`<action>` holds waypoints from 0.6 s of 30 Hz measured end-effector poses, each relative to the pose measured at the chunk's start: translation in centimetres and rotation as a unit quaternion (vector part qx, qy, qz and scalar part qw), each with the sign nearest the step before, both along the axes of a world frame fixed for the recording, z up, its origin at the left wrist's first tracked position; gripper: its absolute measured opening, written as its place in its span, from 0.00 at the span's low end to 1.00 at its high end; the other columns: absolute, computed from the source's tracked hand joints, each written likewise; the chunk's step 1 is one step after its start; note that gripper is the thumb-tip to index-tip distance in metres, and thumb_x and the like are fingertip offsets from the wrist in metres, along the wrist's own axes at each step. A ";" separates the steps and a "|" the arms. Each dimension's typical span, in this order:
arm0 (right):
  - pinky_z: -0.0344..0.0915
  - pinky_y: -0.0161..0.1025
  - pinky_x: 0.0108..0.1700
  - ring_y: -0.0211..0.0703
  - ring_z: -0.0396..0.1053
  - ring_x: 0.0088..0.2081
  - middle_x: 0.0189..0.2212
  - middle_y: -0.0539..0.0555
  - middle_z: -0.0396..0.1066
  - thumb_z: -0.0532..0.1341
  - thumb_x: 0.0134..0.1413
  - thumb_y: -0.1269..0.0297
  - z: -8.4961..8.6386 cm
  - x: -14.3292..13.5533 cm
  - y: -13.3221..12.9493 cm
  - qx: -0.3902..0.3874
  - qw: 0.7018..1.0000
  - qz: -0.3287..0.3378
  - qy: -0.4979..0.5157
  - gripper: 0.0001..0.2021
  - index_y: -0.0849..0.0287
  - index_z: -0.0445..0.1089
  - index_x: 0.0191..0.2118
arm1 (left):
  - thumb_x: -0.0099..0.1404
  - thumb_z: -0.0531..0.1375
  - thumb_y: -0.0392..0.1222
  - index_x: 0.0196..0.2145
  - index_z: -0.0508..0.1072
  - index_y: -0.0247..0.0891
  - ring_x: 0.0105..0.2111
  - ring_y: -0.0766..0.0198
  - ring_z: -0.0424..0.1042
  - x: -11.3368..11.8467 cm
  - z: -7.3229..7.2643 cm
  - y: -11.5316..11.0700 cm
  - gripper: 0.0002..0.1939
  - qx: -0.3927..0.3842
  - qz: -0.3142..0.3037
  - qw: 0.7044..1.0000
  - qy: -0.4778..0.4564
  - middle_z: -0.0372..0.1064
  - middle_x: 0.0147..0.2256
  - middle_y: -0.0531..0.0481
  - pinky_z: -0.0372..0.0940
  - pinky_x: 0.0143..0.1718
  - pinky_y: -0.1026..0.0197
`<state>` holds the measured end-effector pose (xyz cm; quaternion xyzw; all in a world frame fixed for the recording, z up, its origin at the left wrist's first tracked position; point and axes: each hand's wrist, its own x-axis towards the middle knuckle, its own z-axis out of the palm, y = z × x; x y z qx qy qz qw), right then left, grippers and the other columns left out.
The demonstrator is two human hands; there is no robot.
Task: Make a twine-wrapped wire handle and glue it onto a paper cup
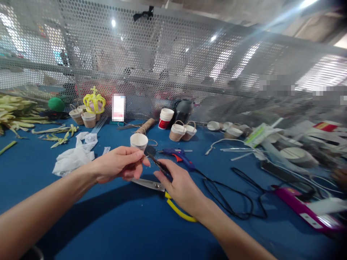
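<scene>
Near the middle of the blue table, my left hand (123, 164) is closed in a pinch on something thin, too small to make out. My right hand (180, 184) is wrapped round a dark slim tool (158, 163), whose tip points at my left fingertips. Just behind the hands stands a white-rimmed cup (139, 141). Scissors with yellow handles (179, 212) lie partly under my right hand. A blue glue gun (180, 156) rests behind that hand, its black cord running right.
Small wrapped cups (177, 131), a red and white cup stack (166, 119) and a yellow crown (94, 103) stand along the perforated screen. White lace (73, 159) lies left. At right are a purple power strip (300, 206) and blurred clutter.
</scene>
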<state>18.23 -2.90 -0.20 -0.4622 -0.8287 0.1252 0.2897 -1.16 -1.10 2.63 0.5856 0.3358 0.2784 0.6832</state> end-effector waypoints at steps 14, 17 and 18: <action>0.65 0.42 0.38 0.46 0.65 0.38 0.36 0.59 0.65 0.53 0.52 0.69 -0.3 1.0 0.6 0.131 0.987 0.061 -0.064 0.13 0.61 0.57 0.45 | 0.62 0.50 0.39 0.28 0.67 0.32 0.11 0.77 0.41 -0.2 -0.2 -0.3 0.10 -0.157 -0.119 0.969 -0.147 0.54 0.13 0.58 0.39 0.14 0.70; 0.65 0.43 0.38 0.46 0.65 0.38 0.36 0.58 0.65 0.54 0.52 0.69 -0.4 1.1 0.7 0.139 0.987 0.060 -0.061 0.13 0.61 0.57 0.45 | 0.62 0.52 0.40 0.27 0.67 0.33 0.12 0.76 0.43 -0.2 -0.2 -0.5 0.10 -0.120 -0.090 0.981 -0.123 0.51 0.12 0.59 0.41 0.15 0.69; 0.65 0.43 0.38 0.46 0.65 0.37 0.36 0.58 0.65 0.54 0.52 0.69 -0.3 1.0 0.6 0.141 0.987 0.060 -0.056 0.13 0.61 0.57 0.45 | 0.61 0.52 0.41 0.27 0.67 0.33 0.13 0.76 0.45 -0.2 -0.2 -0.6 0.10 -0.094 -0.073 0.987 -0.111 0.52 0.13 0.59 0.41 0.16 0.69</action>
